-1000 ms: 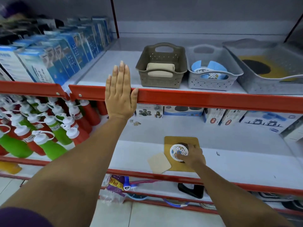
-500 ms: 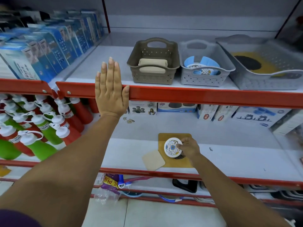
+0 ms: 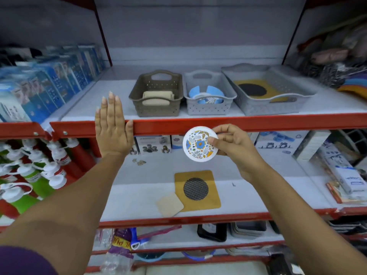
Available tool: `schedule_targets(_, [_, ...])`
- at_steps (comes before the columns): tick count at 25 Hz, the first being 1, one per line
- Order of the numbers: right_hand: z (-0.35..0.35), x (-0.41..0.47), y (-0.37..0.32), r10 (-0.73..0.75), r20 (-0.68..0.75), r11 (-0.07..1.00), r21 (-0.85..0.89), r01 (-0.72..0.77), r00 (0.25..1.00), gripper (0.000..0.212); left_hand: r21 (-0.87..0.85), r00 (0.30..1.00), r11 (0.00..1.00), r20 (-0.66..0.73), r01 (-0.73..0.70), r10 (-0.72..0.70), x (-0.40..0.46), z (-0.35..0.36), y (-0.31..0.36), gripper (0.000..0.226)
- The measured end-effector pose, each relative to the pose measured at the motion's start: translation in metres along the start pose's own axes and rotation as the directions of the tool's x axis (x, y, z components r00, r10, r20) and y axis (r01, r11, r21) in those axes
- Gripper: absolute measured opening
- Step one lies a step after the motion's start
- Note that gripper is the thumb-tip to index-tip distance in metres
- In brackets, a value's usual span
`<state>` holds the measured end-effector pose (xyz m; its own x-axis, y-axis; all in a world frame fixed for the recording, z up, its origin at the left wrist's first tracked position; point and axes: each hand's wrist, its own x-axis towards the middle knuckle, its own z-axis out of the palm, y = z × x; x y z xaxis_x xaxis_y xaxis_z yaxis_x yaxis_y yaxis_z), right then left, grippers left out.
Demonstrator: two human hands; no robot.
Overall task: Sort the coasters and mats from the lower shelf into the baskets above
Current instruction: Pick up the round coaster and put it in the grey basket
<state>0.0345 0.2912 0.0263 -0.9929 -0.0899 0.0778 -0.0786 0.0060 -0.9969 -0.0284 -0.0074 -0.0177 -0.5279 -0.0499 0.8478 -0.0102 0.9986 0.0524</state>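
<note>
Your right hand (image 3: 228, 144) pinches the round floral coaster (image 3: 199, 143) by its edge, in the air in front of the red shelf rail (image 3: 278, 124), below the small grey basket (image 3: 209, 96). Your left hand (image 3: 113, 129) lies flat on the rail, fingers together. The yellow mat (image 3: 197, 188) and a beige coaster (image 3: 169, 203) stay on the lower shelf (image 3: 258, 187).

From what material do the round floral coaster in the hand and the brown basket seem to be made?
Round floral coaster: probably ceramic or coated board; it looks stiff, held flat by its edge in the right hand, with a smooth printed face. Which of the two cannot be told. Brown basket: moulded plastic, matt; the sign is its regular punched holes and cut-out handle.
</note>
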Motion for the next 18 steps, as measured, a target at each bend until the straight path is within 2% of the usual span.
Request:
schedule_targets(4, [-0.006,0.022,-0.063,-0.193,-0.008,0.981,0.007,0.193,0.981,0.02,-0.013,1.0,1.0,0.029,0.013,-0.012,0.0,-0.001,0.0,0.062])
schedule_targets(6, [-0.01,0.051,-0.081,-0.233,-0.063,0.972,-0.028,0.232,0.97,0.02,-0.008,0.999,1.0,0.047,0.004,-0.003,-0.001,-0.001,0.0,0.062])
schedule_targets(10, [-0.022,0.129,-0.086,-0.201,-0.237,0.973,-0.163,0.165,0.95,0.018,-0.02,0.998,1.0,0.061,0.01,-0.009,-0.001,0.0,-0.001,0.063])
schedule_targets(12, [-0.028,0.158,-0.081,-0.219,-0.258,0.933,-0.338,0.124,0.941,0.018,-0.017,0.999,1.0,0.038,0.0,0.0,-0.001,0.002,-0.002,0.063])
schedule_targets(15, [-0.03,0.176,-0.08,-0.139,-0.091,0.728,-0.685,0.039,0.986,0.03,-0.016,0.999,0.999,-0.02,-0.033,0.033,-0.002,0.007,-0.006,0.061])
schedule_targets(18, [-0.025,0.178,-0.082,-0.054,-0.039,0.486,-0.874,-0.008,0.998,0.025,-0.018,0.997,0.999,-0.058,-0.047,0.046,-0.003,0.011,-0.008,0.059])
